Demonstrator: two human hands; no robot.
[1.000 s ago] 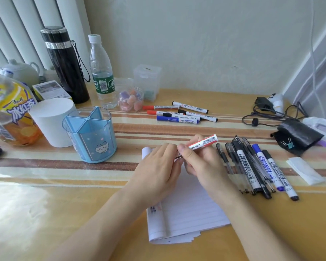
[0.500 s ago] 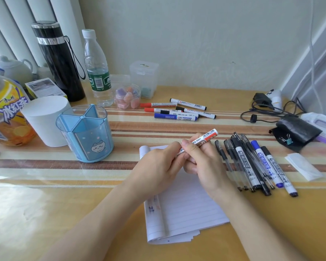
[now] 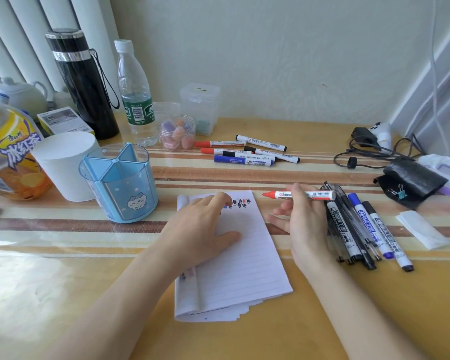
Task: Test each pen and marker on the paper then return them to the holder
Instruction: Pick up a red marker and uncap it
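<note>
Head view: red marker (image 3: pixel 318 195) in right hand (image 3: pixel 305 223).

Along the worktop's (image 3: pixel 63 294) far edge, toward the left corner, stand a black flask (image 3: pixel 83 84), a water bottle (image 3: pixel 137 94), a clear jar of coloured pieces (image 3: pixel 177 132) and a clear lidded box (image 3: pixel 200 107). A white teapot (image 3: pixel 18 96) and a yellow drink bottle (image 3: pixel 11 157) sit at the left edge. Near the right edge lie a black cable (image 3: pixel 359 154), a black pouch (image 3: pixel 413 183) and a folded white tissue (image 3: pixel 421 229).

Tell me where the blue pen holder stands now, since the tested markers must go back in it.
In the head view the pen holder stands upright left of centre, between the white cup on its left and the paper on its right.
</note>
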